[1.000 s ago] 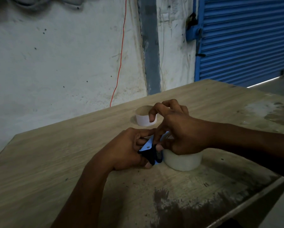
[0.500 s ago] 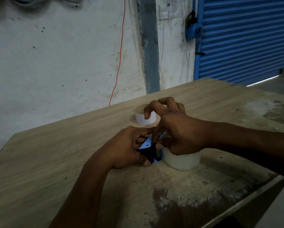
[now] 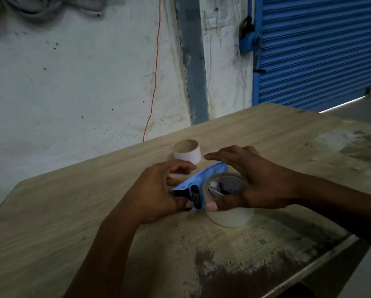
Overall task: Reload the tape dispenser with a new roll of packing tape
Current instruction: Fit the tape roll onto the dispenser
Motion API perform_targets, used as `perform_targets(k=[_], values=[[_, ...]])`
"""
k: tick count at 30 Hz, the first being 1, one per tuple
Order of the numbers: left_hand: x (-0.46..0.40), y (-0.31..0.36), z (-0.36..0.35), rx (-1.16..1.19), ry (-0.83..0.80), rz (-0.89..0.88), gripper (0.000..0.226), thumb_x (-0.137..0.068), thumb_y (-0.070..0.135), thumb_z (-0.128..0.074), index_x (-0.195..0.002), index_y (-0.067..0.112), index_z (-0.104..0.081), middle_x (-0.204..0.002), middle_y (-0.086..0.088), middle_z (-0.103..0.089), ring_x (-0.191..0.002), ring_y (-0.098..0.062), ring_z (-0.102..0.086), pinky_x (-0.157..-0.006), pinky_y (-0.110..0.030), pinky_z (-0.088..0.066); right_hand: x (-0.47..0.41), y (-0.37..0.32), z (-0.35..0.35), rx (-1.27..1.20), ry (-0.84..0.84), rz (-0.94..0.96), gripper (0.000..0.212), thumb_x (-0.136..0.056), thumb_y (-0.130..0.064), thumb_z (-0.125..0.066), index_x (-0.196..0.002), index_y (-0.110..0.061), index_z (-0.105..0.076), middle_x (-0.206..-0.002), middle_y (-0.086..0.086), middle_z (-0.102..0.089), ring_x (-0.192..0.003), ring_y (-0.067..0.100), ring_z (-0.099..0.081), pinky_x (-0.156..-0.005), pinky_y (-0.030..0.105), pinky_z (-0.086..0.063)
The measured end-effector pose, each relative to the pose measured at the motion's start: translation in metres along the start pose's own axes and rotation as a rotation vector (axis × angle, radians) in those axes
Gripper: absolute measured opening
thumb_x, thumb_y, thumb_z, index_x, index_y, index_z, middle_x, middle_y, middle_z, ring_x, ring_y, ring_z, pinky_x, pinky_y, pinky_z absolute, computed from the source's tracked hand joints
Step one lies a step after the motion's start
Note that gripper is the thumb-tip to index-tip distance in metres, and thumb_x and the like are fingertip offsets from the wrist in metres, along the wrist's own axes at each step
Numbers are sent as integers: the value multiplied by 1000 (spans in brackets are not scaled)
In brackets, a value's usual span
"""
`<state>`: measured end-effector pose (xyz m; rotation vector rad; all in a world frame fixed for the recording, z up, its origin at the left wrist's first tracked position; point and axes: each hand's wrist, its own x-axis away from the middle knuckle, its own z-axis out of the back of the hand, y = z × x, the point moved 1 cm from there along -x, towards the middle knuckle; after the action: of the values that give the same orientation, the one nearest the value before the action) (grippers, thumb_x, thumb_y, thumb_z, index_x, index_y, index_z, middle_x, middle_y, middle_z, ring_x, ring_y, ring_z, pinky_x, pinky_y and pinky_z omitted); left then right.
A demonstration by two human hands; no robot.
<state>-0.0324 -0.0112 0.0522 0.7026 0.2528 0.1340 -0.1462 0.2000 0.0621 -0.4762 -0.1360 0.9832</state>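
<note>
Blue tape dispenser [image 3: 201,179] lies diagonally on table [image 3: 72,211].

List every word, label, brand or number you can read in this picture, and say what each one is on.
None can be read.
Tape dispenser: blue and black, no lettering shows.
New roll of tape: clear, no print visible.
Empty cardboard core: plain outside.
Blue shutter and wall: only stains and marks, no signs.
</note>
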Motion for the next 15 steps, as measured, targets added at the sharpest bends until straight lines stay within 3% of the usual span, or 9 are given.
perform_targets(k=[4,6,8,11,15], values=[[13,20,-3,-197,179,-112,51,-64,14,-96,-98,41,-70,-118,23,-54,-111,-2,-58,-87,-21,-54,2,14,-10,-138,41,41,104,-61,-81,-73,-150,-55,-26,-153,-23,-32,-143,10,-24,-115,41,-34],[25,24,-8,-311,298,-88,43,-63,20,-96,-86,39,-66,-103,21,-55,-90,-3,-58,-73,-21,-49,3,22,-19,-200,80,70,100,-64,-77,-76,-150,-55,-28,-151,-26,-35,-142,8,-27,-115,38,-35],[40,23,-17,-365,395,18,36,-62,26,-96,-75,37,-64,-86,19,-60,-73,-5,-58,-65,-29,-50,1,26,-26,-244,136,104,99,-66,-72,-79,-150,-54,-31,-149,-26,-37,-141,7,-29,-115,38,-36],[53,21,-40,-388,449,128,21,-64,37,-90,-73,36,-71,-82,16,-70,-78,-14,-69,-76,-39,-57,-5,33,-32,-287,117,149,103,-60,-74,-81,-148,-56,-31,-149,-29,-35,-142,5,-30,-116,38,-37],[48,27,-59,-367,452,211,19,-73,47,-83,-85,33,-78,-85,13,-76,-87,-18,-72,-80,-38,-58,-9,40,-37,-381,126,225,100,-56,-67,-88,-142,-60,-38,-147,-32,-40,-141,-3,-35,-115,34,-39]])
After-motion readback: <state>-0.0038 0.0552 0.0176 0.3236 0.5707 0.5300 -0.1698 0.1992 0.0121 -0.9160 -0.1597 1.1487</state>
